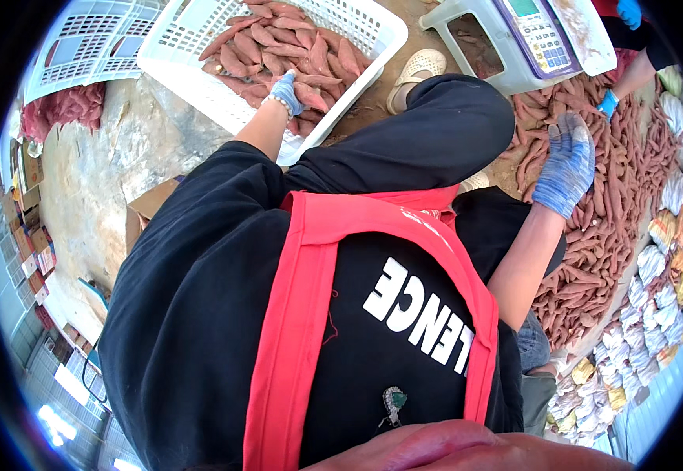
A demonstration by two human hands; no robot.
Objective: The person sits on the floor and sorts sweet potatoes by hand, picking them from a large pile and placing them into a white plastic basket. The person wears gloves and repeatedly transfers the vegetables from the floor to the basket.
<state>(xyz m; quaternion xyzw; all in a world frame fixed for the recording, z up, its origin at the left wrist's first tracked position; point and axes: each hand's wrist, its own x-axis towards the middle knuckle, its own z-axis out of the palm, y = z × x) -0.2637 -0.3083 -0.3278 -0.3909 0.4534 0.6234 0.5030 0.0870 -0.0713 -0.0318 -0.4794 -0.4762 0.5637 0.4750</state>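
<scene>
My left hand [285,96], in a blue and white knit glove, is inside a white plastic crate [200,93]. It is closed around a reddish sweet potato [311,97] on top of the sweet potatoes in the crate. To the right, my right hand [567,166], gloved the same way, hovers over or rests on a large pile of loose sweet potatoes [593,259]. Its fingers are stretched out, and I see nothing held; the palm side is hidden.
A scale [542,39] sits on a grey plastic stool [467,14] beyond my knee. At the upper right, another person's gloved hand [608,104] touches the pile. Filled bags [648,314] line its far right side. A red mesh sack [65,110] and a cardboard box [151,206] are on the left.
</scene>
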